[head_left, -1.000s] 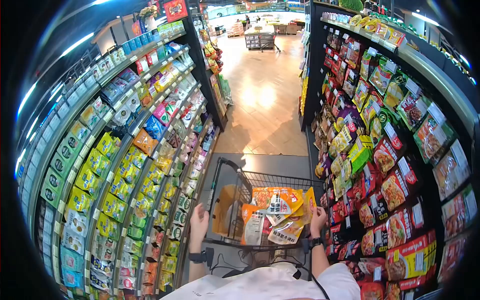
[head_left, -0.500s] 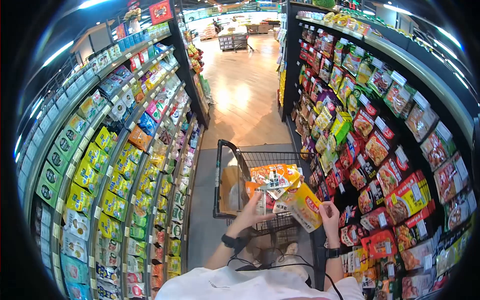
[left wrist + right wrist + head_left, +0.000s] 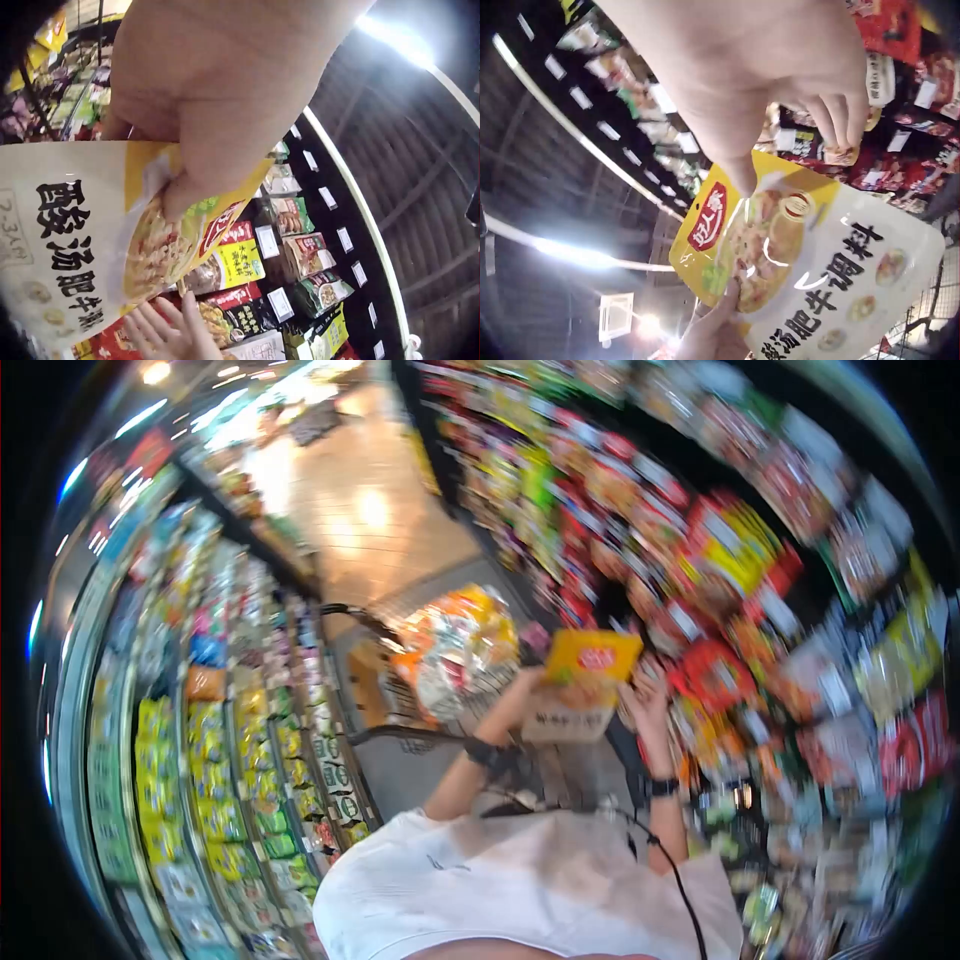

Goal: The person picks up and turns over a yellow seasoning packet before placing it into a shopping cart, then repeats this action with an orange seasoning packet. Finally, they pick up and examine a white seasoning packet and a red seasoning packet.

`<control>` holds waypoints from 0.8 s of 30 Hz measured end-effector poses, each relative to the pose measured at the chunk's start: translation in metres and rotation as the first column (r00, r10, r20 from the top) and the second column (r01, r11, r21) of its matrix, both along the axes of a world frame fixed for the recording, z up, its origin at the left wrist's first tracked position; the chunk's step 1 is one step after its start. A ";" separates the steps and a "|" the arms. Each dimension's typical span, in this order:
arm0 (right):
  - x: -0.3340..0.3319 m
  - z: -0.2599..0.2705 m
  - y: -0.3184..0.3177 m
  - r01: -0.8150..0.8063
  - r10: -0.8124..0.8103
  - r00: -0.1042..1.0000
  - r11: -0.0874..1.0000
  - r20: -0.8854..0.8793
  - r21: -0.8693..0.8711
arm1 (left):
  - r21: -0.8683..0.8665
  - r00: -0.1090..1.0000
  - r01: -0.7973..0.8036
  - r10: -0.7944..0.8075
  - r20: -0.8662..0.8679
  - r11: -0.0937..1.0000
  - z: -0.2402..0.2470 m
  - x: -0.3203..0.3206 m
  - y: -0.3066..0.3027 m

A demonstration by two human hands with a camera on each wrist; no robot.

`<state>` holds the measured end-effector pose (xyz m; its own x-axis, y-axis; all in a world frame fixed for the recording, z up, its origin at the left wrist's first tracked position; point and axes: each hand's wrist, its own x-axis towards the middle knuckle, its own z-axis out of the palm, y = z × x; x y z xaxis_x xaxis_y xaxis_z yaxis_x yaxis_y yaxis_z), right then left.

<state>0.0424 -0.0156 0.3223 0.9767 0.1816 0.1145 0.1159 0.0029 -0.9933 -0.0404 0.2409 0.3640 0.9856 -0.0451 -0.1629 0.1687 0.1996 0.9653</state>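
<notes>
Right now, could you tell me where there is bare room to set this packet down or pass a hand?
Bare grey floor lies between the left shelves and the cart; the wooden floor ahead is open too. Crowded: the cart's heap of packets, the right shelves, and around the held packet.

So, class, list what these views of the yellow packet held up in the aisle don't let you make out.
Head view: motion blur smears shelf packs and the cart; labels unreadable.
Left wrist view: the left hand covers part of the packet; the frame edge cuts its print.
Right wrist view: unclear whether the right hand grips the packet or only touches it.
</notes>
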 end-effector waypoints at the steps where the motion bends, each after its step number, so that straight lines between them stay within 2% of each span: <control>1: -0.003 -0.021 -0.024 -0.069 0.082 0.982 0.994 -0.171 0.083 | 0.368 0.985 0.006 -0.070 0.160 0.930 0.011 0.013 -0.019; 2: -0.009 -0.015 -0.044 -0.136 0.180 0.941 0.977 -0.286 0.167 | 0.478 0.962 0.098 -0.206 0.179 0.873 -0.014 0.033 -0.026; 3: -0.018 -0.011 -0.062 -0.188 0.284 0.880 0.944 -0.381 0.270 | 0.386 0.970 0.189 -0.234 0.071 0.903 -0.005 0.042 -0.049; 4: -0.029 -0.025 -0.077 -0.116 0.246 0.885 0.939 -0.394 0.325 | 0.256 0.961 0.273 -0.274 -0.031 0.927 -0.012 0.051 -0.070; 7: -0.046 -0.089 -0.111 0.029 0.161 0.865 0.930 -0.475 0.367 | 0.234 0.889 0.452 -0.414 -0.195 0.861 -0.079 0.080 -0.103; 8: -0.054 -0.102 -0.118 0.108 0.111 0.841 0.925 -0.530 0.366 | 0.169 0.878 0.458 -0.415 -0.237 0.873 -0.092 0.080 -0.120; 11: -0.075 -0.147 -0.142 0.179 -0.040 0.793 0.969 -0.608 0.170 | 0.022 0.844 0.459 -0.428 -0.323 0.888 -0.147 0.079 -0.157; 12: -0.084 -0.186 -0.151 0.230 -0.094 0.744 0.966 -0.662 0.122 | -0.002 0.837 0.467 -0.443 -0.321 0.884 -0.183 0.077 -0.164; 13: -0.089 -0.196 -0.159 0.263 -0.103 0.726 0.955 -0.680 0.135 | -0.022 0.834 0.470 -0.452 -0.316 0.883 -0.215 0.075 -0.174; 14: -0.095 -0.205 -0.165 0.291 -0.106 0.708 0.945 -0.698 0.151 | 0.032 0.854 0.421 -0.385 -0.351 0.906 -0.240 0.071 -0.185; 17: -0.099 -0.239 -0.183 0.314 -0.132 0.689 0.940 -0.712 0.130 | 0.039 0.865 0.422 -0.390 -0.316 0.906 -0.375 0.063 -0.204; 19: -0.095 -0.260 -0.190 0.363 -0.181 0.659 0.927 -0.730 0.097 | 0.133 0.866 0.429 -0.365 -0.341 0.893 -0.377 0.067 -0.222; 23: -0.078 -0.303 -0.214 0.427 -0.336 0.709 0.904 -0.620 -0.002 | 0.298 0.889 0.436 -0.355 -0.289 0.849 -0.386 0.088 -0.261; 24: -0.071 -0.306 -0.219 0.438 -0.350 0.694 0.899 -0.629 -0.018 | 0.323 0.938 0.345 -0.312 -0.149 0.881 -0.384 0.090 -0.269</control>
<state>-0.0288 -0.2350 0.0160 0.8225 -0.2091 -0.5290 -0.4864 0.2237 -0.8446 0.0492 -0.0277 -0.0202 0.9041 -0.2900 -0.3138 0.2567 -0.2186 0.9414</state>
